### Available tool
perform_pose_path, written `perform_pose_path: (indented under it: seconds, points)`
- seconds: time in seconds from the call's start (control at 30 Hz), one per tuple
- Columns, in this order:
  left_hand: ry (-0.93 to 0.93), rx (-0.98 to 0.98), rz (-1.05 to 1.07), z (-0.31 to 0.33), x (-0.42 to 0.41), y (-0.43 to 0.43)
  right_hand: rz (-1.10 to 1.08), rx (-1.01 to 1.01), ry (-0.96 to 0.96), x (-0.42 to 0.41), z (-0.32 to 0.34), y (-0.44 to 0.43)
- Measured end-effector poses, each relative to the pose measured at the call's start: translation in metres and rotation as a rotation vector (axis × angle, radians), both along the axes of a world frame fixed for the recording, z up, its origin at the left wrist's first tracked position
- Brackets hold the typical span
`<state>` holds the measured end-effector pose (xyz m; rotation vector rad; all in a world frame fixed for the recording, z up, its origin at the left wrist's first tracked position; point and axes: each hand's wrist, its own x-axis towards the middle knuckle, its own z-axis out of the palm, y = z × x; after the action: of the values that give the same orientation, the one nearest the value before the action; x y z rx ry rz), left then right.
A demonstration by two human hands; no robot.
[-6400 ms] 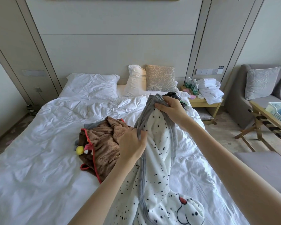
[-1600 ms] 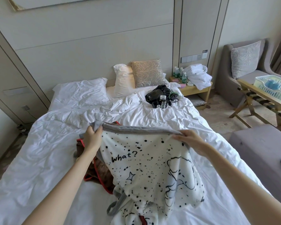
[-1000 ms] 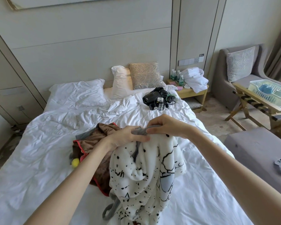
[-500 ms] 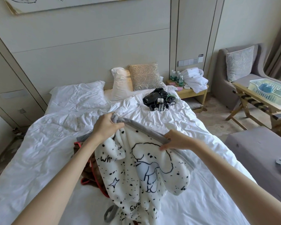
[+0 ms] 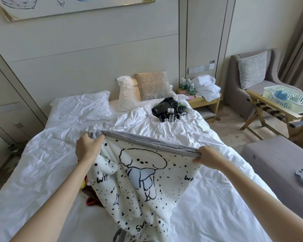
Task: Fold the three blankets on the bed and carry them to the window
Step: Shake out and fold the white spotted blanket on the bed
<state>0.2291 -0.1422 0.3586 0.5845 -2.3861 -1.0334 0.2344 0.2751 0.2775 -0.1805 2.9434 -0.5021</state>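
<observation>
White spotted fleece blanket (image 5: 143, 180) hangs by its grey hem, gripped by left hand (image 5: 87, 147) at ten o'clock, right hand (image 5: 206, 155) at two; bunched lower half could skew the fold.

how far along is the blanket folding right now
Done: nothing looks folded yet. In hand: the left hand and right hand grip the spotted blanket by its grey edge, stretched over the bed. Left: folding it, then the brown blanket peeking out beneath it, a third one I cannot see here, and carrying all three over.
</observation>
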Motion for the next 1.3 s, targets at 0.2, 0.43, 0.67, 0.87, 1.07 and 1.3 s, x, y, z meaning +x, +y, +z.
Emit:
perform_pose_path:
  seconds: [0.2,0.43,0.67,0.87,1.07,1.3]
  points:
    - [-0.057,-0.006,0.012,-0.018,-0.007,-0.015,-0.059,-0.058,0.109,-0.004,0.002,0.003]
    - [-0.143,0.04,-0.041,-0.042,-0.026,-0.028,-0.342,-0.948,-0.155,0.007,0.02,-0.002]
    - [-0.222,0.035,-0.112,-0.064,-0.042,-0.019,-0.613,-1.183,-0.174,0.022,0.02,-0.024]
    - [-0.292,-0.015,-0.193,-0.051,-0.025,0.011,-0.813,-1.27,0.044,0.035,0.049,-0.048]
    - [-0.028,-0.039,-0.225,0.045,0.03,0.052,-0.704,-1.434,0.251,0.076,0.146,-0.052]
    - [0.422,-0.066,-0.251,0.198,0.151,0.105,-0.439,-1.51,0.485,0.205,0.286,-0.045]
